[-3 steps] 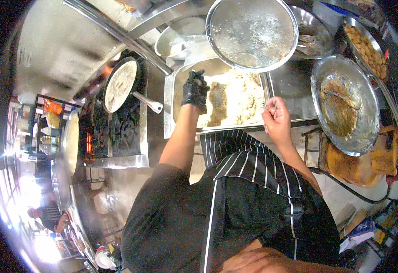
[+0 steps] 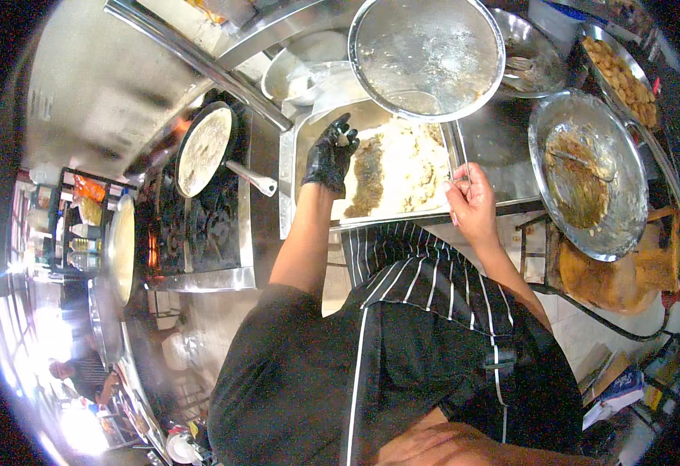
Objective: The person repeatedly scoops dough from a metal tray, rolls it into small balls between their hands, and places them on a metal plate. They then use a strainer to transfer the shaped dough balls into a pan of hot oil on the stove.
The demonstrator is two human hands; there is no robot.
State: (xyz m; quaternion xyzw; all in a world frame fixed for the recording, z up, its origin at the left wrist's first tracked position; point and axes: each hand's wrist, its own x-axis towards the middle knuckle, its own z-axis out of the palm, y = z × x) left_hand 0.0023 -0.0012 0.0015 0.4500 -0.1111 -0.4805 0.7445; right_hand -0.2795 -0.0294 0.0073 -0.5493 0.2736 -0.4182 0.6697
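A rectangular metal tray (image 2: 287, 203) holds a pale, lumpy, flour-like mass (image 2: 418, 167) with a darker brown strip on its left. My left hand (image 2: 327, 161), in a black glove, hovers over the tray's left part. Its fingers stand apart and partly bent; a small pale patch shows between them, and I cannot tell whether it is a smear or a scrap. My bare right hand (image 2: 472, 200) has its fingers closed on the tray's right rim near the front corner. Just beyond, a large round sieve (image 2: 427, 56) overlaps the tray's far edge.
A frying pan (image 2: 205, 151) sits on the stove (image 2: 192, 233) at left, handle toward the tray. On the right stands a steel bowl (image 2: 589, 175) with brown residue and a spoon; behind it is a tray of brown balls (image 2: 624, 81). A pale bowl (image 2: 282, 74) stands beyond the tray.
My left hand has drawn slightly left, and its fingers have spread and lifted. My right hand stays at the tray rim. The whole view has shifted a little.
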